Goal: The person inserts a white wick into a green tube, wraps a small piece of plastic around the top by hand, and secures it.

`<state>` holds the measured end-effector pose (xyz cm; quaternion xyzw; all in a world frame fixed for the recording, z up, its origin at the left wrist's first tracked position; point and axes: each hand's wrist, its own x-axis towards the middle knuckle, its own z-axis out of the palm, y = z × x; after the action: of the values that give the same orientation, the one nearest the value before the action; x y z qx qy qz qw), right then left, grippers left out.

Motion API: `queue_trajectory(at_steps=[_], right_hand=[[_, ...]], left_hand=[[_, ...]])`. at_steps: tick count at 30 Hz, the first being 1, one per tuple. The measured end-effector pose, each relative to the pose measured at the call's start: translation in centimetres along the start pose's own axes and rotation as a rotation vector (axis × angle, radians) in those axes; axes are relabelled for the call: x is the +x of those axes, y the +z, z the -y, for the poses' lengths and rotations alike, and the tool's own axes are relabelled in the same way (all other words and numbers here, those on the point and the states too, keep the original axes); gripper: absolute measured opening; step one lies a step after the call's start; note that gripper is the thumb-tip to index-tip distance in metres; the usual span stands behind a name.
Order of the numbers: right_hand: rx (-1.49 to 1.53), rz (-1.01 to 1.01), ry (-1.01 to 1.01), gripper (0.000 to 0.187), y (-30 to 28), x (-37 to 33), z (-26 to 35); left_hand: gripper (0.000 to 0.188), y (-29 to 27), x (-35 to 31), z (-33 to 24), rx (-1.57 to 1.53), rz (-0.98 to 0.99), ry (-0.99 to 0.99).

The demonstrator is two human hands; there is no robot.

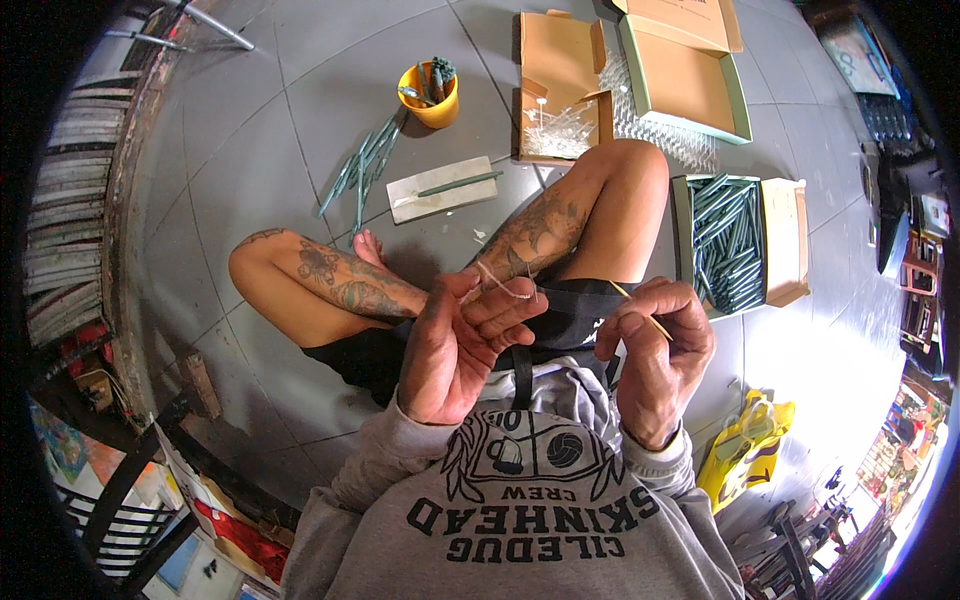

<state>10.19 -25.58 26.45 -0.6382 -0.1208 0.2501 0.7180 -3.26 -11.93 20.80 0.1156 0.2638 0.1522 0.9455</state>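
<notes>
My left hand (455,340) is held palm up in front of my lap, fingers half curled. A short piece of thin white string (508,287) lies in a bent loop across those fingers, near the thumb. To its right, my right hand (662,345) pinches a thin pale wooden stick (655,326) between thumb and fingers. The stick's pointed end sticks out toward the upper left, apart from the string. Beyond my crossed legs, one slender green rod (460,184) rests on a flat whitish block (410,200) on the floor.
Several green rods (362,165) lie loose beside a yellow cup (432,108) with more rods. An open box (727,240) of green rods stands right. Farther off are a cardboard tray (555,60) with small white pieces, bubble wrap (640,115) and another open box (690,85). A yellow bag (745,450) lies nearer.
</notes>
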Motion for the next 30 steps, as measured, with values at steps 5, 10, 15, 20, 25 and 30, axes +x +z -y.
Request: queue_trajectory(at_steps=[5,10,15,20,25,30], right_hand=[[0.027,-0.012,-0.005,0.004,0.0,0.0,-0.1],[0.028,-0.004,-0.004,0.004,0.0,-0.1,0.0],[0.019,-0.011,0.036,0.005,0.0,-0.3,0.3],[0.051,-0.005,0.013,0.005,0.8,-0.2,0.8],[0.101,0.021,0.053,0.004,0.7,-0.3,1.6],[0.038,0.050,0.009,0.004,0.3,-0.2,1.4]], left_hand=[[0.031,0.1,-0.1,-0.5,-0.023,-0.025,-0.045],[0.029,-0.3,-0.1,-0.7,-0.009,-0.055,-0.045],[0.026,0.7,0.0,-1.5,-0.052,-0.064,-0.079],[0.021,0.5,-0.2,-2.2,-0.076,-0.080,-0.121],[0.024,1.3,-0.3,-2.6,-0.029,-0.075,-0.082],[0.029,0.8,-0.4,-2.5,-0.116,0.003,-0.094]])
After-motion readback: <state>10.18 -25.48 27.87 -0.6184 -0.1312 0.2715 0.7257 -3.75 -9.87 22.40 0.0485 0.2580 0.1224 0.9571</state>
